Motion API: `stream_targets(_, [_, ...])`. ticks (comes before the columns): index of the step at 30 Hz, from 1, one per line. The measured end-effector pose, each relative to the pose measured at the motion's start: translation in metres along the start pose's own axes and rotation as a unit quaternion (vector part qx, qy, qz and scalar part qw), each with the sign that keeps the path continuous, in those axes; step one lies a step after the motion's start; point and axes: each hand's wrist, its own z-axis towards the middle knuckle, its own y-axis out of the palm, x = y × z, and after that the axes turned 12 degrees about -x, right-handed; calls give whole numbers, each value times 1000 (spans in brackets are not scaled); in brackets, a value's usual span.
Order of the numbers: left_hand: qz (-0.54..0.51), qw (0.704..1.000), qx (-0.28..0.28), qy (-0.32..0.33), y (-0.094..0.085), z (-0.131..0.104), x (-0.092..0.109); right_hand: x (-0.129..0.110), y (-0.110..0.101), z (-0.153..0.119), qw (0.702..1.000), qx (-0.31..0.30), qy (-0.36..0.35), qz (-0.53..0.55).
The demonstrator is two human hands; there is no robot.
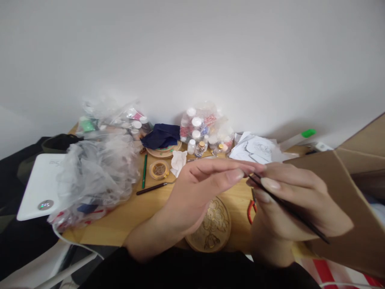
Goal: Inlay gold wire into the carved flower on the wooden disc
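In the head view, the right hand (300, 200) grips a slim black tool (296, 214), its fingers closed around the forward part of the shaft. The shaft slants down from the fingertips, across the front of the hand, and its rear end sticks out below the hand. The tool's tip points at the left hand (192, 190), whose thumb and straightened fingers draw close together right beside it. Blur there makes it hard to be sure, so I cannot tell whether the left fingers pinch something small or touch the tip. Below the hands, a round carved disc (221, 230) lies on the wooden table (120, 224), partly covered by the left hand; red-handled pliers (250, 210) lie near the right.
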Motion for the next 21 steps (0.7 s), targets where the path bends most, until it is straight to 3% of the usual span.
stream_targets(6, [14, 1000, 15, 12, 0, 0, -2, -9, -14, 7, 991, -119, 65, 8])
stream_targets(11, [44, 999, 23, 18, 1, 0, 0, -16, -15, 10, 991, -107, 78, 5])
stream_targets(17, [54, 998, 23, 24, 0, -1, 1, -9, -18, 11, 990, -132, 39, 15])
stream_targets(21, [26, 999, 24, 25, -2, -1, -1, -8, -14, 10, 991, -112, 64, 27])
